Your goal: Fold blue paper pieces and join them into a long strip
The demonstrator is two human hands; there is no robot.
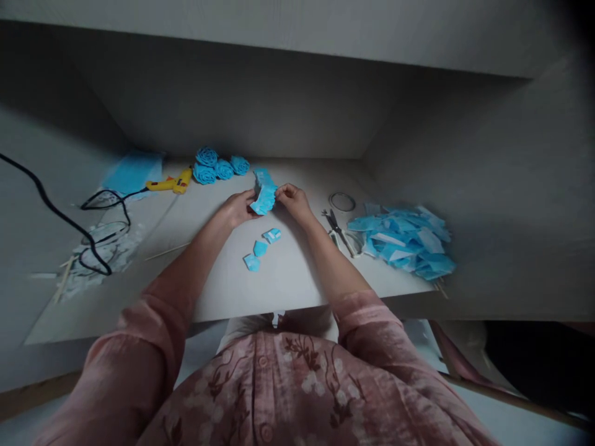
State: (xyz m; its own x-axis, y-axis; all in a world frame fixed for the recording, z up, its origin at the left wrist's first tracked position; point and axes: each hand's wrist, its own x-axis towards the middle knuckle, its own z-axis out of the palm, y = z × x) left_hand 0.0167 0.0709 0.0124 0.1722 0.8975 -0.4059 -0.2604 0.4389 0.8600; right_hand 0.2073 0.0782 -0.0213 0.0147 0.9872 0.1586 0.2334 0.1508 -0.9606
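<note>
A ruffled strip of blue fabric (265, 193) is held up between my two hands over the middle of the table. My left hand (242, 207) is closed on its lower left side, with some fingers hidden behind it. At its right edge, my right hand (294, 199) pinches the strip between thumb and fingertips. Below the hands lie three small cut blue fabric pieces (260, 248) in a slanting row. Several rolled blue fabric flowers (224, 169) sit together behind my left hand.
A yellow glue gun (180, 182) with a black cord (39, 189) lies at the left by a flat blue sheet (134, 172). White scraps (105, 260) are nearby. At the right are scissors (341, 232), a ring (342, 201) and a blue fabric heap (409, 241).
</note>
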